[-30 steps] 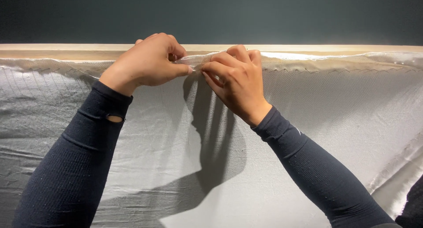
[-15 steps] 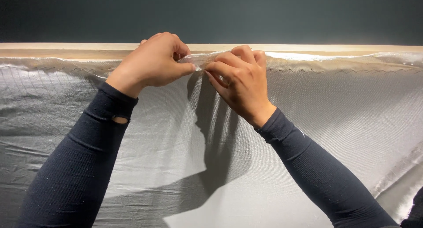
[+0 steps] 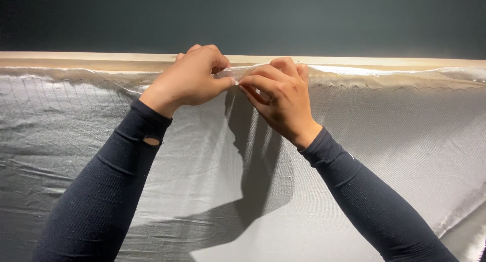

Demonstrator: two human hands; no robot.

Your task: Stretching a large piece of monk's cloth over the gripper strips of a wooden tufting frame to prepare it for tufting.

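— What are your hands doing right now?

— Both are pinched on the top edge of the white cloth (image 3: 243, 191). My left hand (image 3: 195, 77) is curled over it, thumb and fingers clamped on the hem; my right hand (image 3: 278, 97) grips the same hem just beside it, fingertips (image 3: 248, 82) nearly touching the left thumb.

— Has anything changed in the last second?

— Very little. Both hands have crept slightly to the right along the edge, and the grip looks as tight as before. I'd judge the work is staying at this one spot, not moving along.

— Where does the cloth sit?

— It covers nearly everything in view, and its frayed top edge runs along just below the pale wooden strip (image 3: 76, 57). Beyond the strip is a dark wall (image 3: 304, 19).

— And further out?

— My dark sleeves (image 3: 111, 191) throw a shadow on the cloth. At the lower right the cloth ends in a loose edge.
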